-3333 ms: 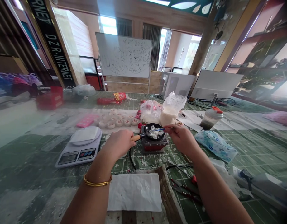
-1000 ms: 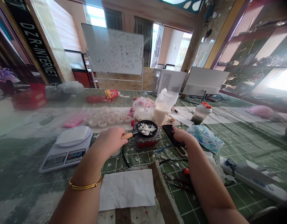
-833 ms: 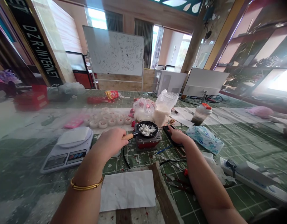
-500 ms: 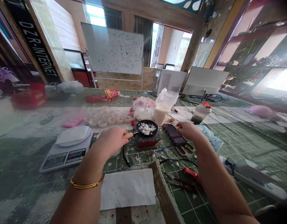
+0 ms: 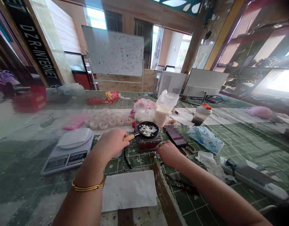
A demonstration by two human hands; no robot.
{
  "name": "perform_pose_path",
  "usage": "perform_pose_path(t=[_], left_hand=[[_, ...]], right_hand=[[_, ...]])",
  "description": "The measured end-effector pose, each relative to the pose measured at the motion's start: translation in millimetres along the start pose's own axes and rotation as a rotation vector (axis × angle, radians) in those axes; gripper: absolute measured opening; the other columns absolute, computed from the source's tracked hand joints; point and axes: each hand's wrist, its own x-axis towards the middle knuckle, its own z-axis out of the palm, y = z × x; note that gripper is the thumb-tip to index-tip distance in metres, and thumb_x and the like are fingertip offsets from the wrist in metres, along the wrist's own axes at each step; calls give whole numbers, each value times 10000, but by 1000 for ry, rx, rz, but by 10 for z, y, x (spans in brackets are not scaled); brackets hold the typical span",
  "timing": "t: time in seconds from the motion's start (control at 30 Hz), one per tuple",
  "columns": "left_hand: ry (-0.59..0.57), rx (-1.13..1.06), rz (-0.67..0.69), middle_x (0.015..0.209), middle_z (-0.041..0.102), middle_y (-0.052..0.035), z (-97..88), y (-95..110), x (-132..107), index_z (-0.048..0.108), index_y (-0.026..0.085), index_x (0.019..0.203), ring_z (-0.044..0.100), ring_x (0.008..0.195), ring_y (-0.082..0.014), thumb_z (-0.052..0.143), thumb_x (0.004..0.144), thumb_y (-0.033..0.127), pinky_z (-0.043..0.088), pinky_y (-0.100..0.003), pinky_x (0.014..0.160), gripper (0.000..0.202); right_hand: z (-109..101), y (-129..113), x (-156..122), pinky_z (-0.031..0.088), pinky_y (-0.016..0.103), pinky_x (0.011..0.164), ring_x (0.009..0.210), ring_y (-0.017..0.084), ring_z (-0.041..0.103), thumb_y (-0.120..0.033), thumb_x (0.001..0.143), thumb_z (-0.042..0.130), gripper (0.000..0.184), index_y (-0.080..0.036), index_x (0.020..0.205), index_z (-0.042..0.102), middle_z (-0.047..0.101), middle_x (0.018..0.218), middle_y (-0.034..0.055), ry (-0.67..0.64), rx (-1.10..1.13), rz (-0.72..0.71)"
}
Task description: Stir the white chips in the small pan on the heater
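Note:
My left hand (image 5: pixel 115 140) is wrapped round the wooden handle (image 5: pixel 129 137) of a small black frying pan (image 5: pixel 146 136). White chunks (image 5: pixel 147 129) lie in the pan, which rests on a small hot plate (image 5: pixel 148 144) with a red front. At the hot plate's front right corner is my right hand (image 5: pixel 167 153), its fingers pinched together; what they hold, if anything, is hidden. Just beyond it lies a phone (image 5: pixel 176 138), partly blurred out, with the scissors (image 5: pixel 189 149) sticking out beside it. A white sheet of paper (image 5: pixel 129 191) lies nearest me.
A kitchen scale (image 5: pixel 67 150) stands left. Small filled cups (image 5: pixel 112 122) and a bag of white granules (image 5: pixel 162 114) stand behind the pan. To the right are a tissue pack (image 5: pixel 206 138), a shaker bottle (image 5: pixel 202 113) and a power strip (image 5: pixel 254 180). Pliers (image 5: pixel 182 185) lie in front.
My right hand has moved from the phone's far right edge leftward and nearer, to the hot plate's front corner. The tissue pack is now uncovered. My left hand stays on the pan handle.

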Motion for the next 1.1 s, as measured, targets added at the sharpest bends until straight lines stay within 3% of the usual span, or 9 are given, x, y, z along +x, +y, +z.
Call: perform_pose_path(t=[0.27,0.43,0.53,0.6,0.67,0.73,0.87,1.0,1.1], left_hand=[[14,-9,15,641,578,-15,34,-30,25,505,195,652,526,589,-150,482,722,366,238,-246,487,187],[7,-18,15,664,584,-16,37,-44,31,504,197,658,531,597,-152,472,726,380,244,-245,485,198],[2,6,10,693,594,-21,38,-42,42,520,195,676,534,609,-153,475,717,350,237,-247,487,167],[-1,26,6,704,599,-26,34,-27,40,531,191,688,534,607,-150,469,718,327,231,-249,487,153],[-1,37,13,706,604,-28,30,-11,30,537,189,690,536,609,-149,461,725,319,228,-249,487,154],[6,31,21,705,608,-25,28,-3,18,539,193,686,544,620,-151,455,737,330,230,-246,489,169],[17,5,8,715,618,-28,40,-17,16,544,200,679,566,650,-168,463,750,376,250,-246,498,206],[25,-6,-8,686,613,-30,57,-36,31,548,197,682,570,637,-174,472,753,398,254,-249,493,227],[31,-9,-7,680,609,-29,56,-33,33,546,192,673,566,630,-168,467,758,392,250,-248,489,231]], right_hand=[[82,41,89,367,366,827,856,238,579,-96,661,481,276,-229,825,659,686,818,64,28,-30,-37],[-254,40,-155,362,382,807,754,216,577,-136,713,446,218,-245,776,624,658,747,64,115,-5,-26],[-617,152,-359,378,345,784,663,153,556,-177,759,413,176,-231,789,578,627,684,3,271,114,-5],[-793,257,-384,406,281,662,638,137,541,-240,751,467,99,-221,791,555,606,669,-9,502,296,92],[-859,349,-283,410,255,613,635,129,539,-263,740,491,103,-204,807,543,600,697,-3,733,492,186],[-830,409,-97,429,256,610,652,135,556,-282,744,484,138,-182,824,536,593,705,9,834,738,187],[-686,459,217,451,283,640,678,158,579,-356,770,462,228,-157,841,548,616,710,37,792,952,217],[-636,495,218,436,294,653,699,179,591,-382,778,460,252,-165,848,568,662,730,54,768,751,373],[-638,469,131,412,275,622,654,168,583,-377,786,457,238,-174,822,576,663,692,36,739,627,359]])
